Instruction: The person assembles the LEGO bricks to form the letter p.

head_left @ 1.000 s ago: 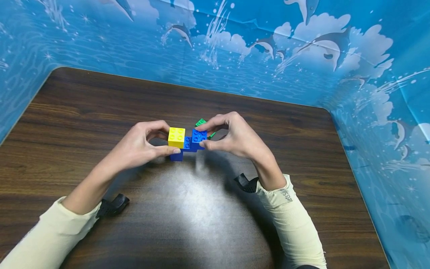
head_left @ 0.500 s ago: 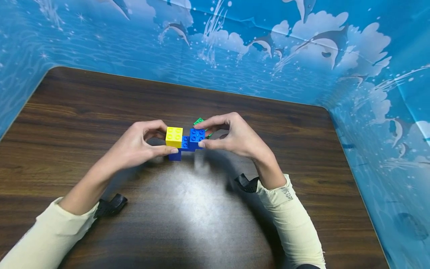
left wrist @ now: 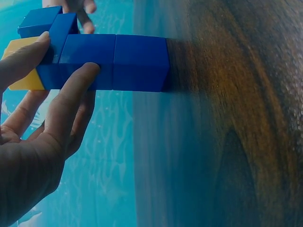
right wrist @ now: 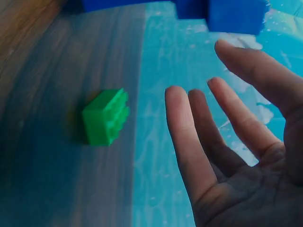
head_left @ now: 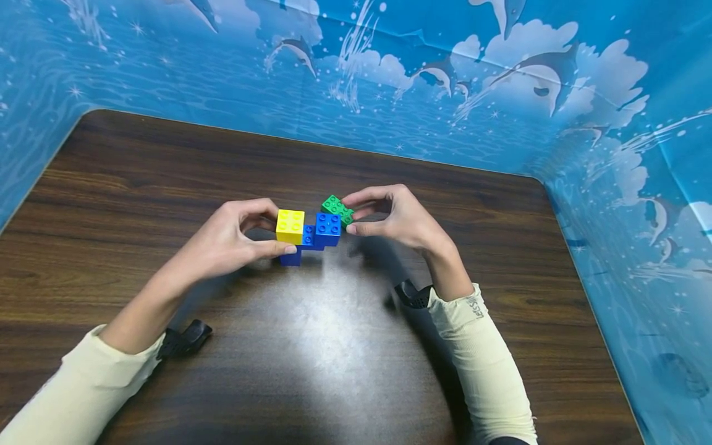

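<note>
Blue bricks (right wrist: 236,16) cropped in right wrist view, sleeve lettering (head_left: 476,308) blurred

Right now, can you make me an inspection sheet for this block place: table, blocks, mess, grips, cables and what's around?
Surface: dark wood-grain table, shiny where light falls.
Job's things: yellow block and blue blocks joined together; green block separate on the table, studs up.
Clutter: nothing seen.
Grips: left grip holds the joined blocks at the yellow one; right grip is open near the green block, holding nothing.
Cables: nothing seen.
Surroundings: blue dolphin backdrop behind and beside the table.
</note>
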Motion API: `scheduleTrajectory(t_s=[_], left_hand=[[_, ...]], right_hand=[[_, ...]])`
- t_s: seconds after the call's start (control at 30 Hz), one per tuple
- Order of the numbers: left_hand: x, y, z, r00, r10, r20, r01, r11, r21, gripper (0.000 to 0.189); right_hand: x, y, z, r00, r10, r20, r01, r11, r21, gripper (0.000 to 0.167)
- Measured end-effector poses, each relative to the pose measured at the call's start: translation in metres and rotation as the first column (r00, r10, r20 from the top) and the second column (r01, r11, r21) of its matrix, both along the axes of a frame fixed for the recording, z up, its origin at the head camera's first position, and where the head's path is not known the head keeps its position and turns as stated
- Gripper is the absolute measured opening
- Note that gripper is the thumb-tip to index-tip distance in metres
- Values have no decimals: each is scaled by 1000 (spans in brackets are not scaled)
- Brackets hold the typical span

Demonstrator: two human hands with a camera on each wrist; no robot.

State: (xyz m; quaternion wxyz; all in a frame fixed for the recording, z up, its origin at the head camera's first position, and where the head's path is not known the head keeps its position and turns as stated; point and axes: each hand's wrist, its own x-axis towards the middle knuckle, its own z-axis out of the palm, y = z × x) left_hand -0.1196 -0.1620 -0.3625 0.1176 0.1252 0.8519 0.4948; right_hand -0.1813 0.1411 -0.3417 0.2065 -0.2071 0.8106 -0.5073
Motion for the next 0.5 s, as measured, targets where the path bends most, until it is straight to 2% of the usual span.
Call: scheduleTrajectory(t_s=[0.13, 0.27, 0.5], left_hand=[[0, 0, 0, 1000, 1, 12, -1, 1000, -2, 35], [0, 0, 0, 1000, 1, 14, -1, 1000, -4, 34], [0, 0, -1, 1000, -4, 8, 4, 1000, -7, 33]], right_hand=[[-6, 1, -12, 994, -94, 54, 94, 996, 5, 45], [-11, 1, -21, 977, -175, 120, 176, 984, 1, 46], [-18, 0, -34, 954, -240, 179, 240, 971, 18, 48]])
